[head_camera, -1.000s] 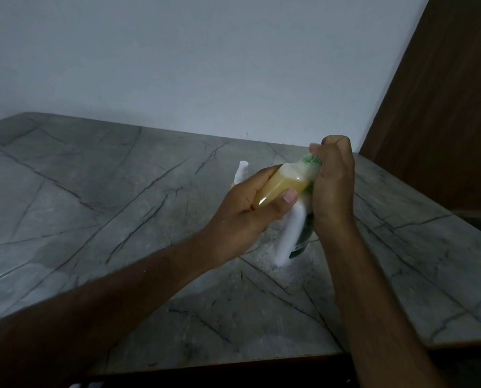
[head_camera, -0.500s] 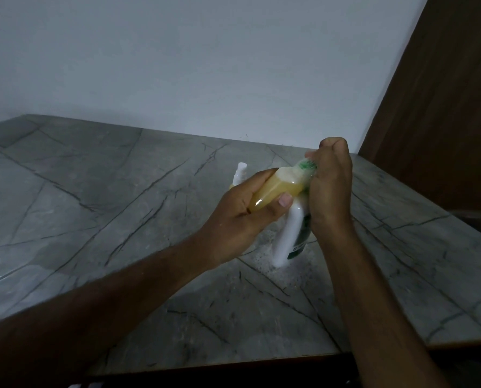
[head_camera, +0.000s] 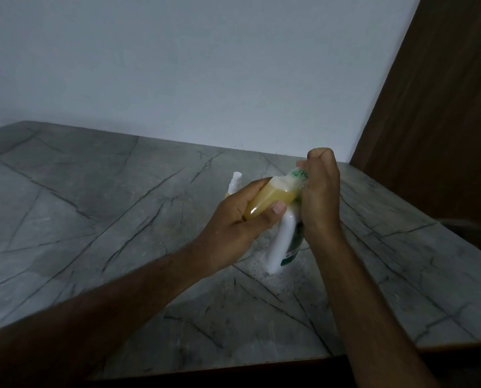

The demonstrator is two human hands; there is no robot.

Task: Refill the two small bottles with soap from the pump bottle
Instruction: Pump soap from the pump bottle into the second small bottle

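Head view: grey veined marble table (head_camera: 93, 208) meets pale wall (head_camera: 205, 65).

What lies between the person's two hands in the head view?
A small bottle of yellow soap, gripped by the left hand; the right hand grips its green cap.

Both hands, the left hand (head_camera: 235, 225) and the right hand (head_camera: 319, 191), met above the middle of the marble counter (head_camera: 93, 219), crowding the white pump bottle (head_camera: 280, 247) below them and a small spray bottle (head_camera: 235, 182) just behind. Bare marble lay wide to the left and nearer the front edge. A wall (head_camera: 205, 65) closed the back, a wooden panel (head_camera: 444, 121) the right.
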